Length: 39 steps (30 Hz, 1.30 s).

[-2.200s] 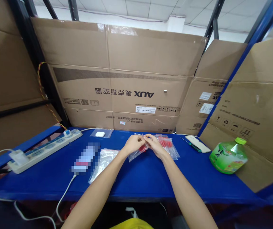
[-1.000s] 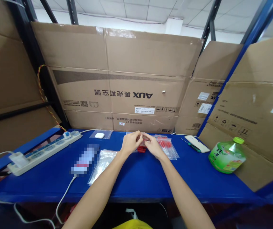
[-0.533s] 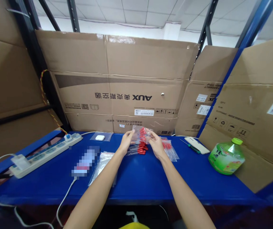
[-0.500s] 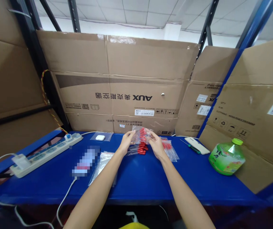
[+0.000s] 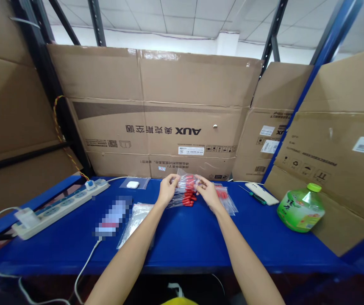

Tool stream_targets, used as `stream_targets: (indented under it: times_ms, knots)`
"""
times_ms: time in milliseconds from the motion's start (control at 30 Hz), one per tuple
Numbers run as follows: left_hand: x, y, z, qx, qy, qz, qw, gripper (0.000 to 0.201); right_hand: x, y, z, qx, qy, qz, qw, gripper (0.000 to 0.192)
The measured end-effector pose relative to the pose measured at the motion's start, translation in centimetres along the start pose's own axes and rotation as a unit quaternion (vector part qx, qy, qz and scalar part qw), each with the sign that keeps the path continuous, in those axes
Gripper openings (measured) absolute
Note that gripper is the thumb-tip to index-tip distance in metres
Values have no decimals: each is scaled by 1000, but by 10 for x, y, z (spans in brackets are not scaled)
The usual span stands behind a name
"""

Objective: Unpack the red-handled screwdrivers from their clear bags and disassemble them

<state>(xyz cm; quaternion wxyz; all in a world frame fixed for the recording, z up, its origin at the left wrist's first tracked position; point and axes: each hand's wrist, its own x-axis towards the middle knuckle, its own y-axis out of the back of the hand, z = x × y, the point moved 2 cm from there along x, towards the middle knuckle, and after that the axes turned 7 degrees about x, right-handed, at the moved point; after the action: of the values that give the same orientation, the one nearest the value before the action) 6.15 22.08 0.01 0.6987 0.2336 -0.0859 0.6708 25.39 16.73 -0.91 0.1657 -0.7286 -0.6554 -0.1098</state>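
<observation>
Between my hands is a clear plastic bag with red pieces inside. My left hand pinches its left side, and my right hand has its fingers closed at the right side. Right below the bag, a pile of red-handled tools with thin clear or metallic shafts lies on the blue table; their exact kind is too small to tell. Filled clear bags with red pieces lie just right of my right hand. A stack of clear plastic bags lies left of my left forearm, partly covered by it.
On the left of the blue table are a power strip, a blurred phone on a cable and a white case. A screwdriver, a pale phone-like slab and a green bottle stand or lie right. Cardboard walls the back.
The bag between my hands has dropped slightly and turned a little. My left hand is now a bit lower along its left edge. The camera view has shifted slightly.
</observation>
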Motion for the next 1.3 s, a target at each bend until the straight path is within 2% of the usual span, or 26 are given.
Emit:
stream_targets:
  times_ms: [300,400,633,767,933,1133,1300]
  knots:
    - [2,-4,-7,-154,85,-49,983,47,-1,2,-5,21,-27,-24,999,57]
    - [3,-1,-9,-119,86,-51,988,44,-2,-1,-5,32,-25,-38,998,56]
    - [3,1,-9,23,31,-38,999,35,1,-2,1,13,1,-27,1000,50]
    - [-2,-6,-4,-34,41,-80,995,41,1,1,2,2,10,9,1000,41]
    - [-12,-12,7,-135,87,-121,980,45,-2,-1,-2,-10,-2,7,1000,35]
    - [-15,-12,18,-114,100,-134,979,51,-3,-6,-4,-10,6,36,999,33]
    - [-14,-13,14,-110,112,-114,981,49,-4,-9,-5,1,14,20,1000,32]
